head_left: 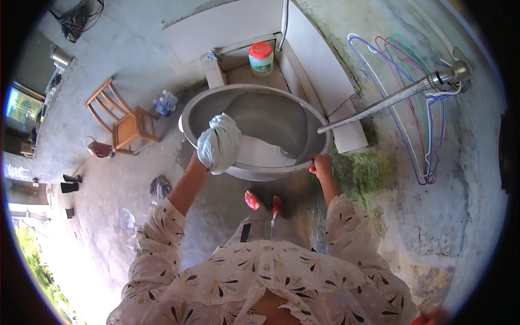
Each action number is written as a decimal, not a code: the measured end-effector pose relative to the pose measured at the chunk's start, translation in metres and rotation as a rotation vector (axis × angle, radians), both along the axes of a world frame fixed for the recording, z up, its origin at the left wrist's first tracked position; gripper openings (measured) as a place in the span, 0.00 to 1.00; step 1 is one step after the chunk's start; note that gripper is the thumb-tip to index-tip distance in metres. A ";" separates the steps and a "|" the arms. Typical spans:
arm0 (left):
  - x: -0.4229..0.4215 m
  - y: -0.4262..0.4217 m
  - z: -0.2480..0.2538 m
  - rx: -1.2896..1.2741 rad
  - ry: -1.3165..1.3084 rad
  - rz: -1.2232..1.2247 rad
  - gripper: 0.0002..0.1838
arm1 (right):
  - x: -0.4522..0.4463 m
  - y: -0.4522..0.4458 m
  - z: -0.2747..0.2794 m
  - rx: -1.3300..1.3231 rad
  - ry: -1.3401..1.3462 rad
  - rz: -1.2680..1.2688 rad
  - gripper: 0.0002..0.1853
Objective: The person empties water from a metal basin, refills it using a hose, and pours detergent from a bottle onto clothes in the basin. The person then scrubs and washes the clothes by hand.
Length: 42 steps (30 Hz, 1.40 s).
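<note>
A large round metal basin with some water in it stands in front of me. My right hand grips its near right rim, fingers closed round the edge. Over the basin's left rim is a bunched, wet-looking pale cloth. My left hand is hidden behind or inside this cloth; only the forearm shows below it. A braided metal hose hangs from the tap at the right, its end over the basin's right rim.
Behind the basin, a tub with a red lid stands in a tiled recess. Several hangers hang on the right wall. To the left are a wooden chair, plastic bottles, a red kettle and a dark crumpled item on the floor.
</note>
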<state>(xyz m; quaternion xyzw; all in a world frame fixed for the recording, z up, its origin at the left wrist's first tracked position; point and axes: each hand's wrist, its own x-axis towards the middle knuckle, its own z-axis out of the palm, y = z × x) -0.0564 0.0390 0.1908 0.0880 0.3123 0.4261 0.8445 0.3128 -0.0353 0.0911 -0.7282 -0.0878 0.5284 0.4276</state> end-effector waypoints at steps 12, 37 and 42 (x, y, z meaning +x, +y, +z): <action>0.019 0.111 0.127 0.099 0.251 -0.262 0.18 | -0.053 -0.005 0.022 -0.009 0.588 -0.127 0.12; 0.204 0.064 0.193 1.185 1.771 -0.668 0.17 | -0.111 -0.080 -0.011 0.328 1.272 0.395 0.07; 0.225 0.059 0.205 1.244 1.812 -0.768 0.17 | -0.110 -0.083 -0.006 0.411 1.129 0.316 0.04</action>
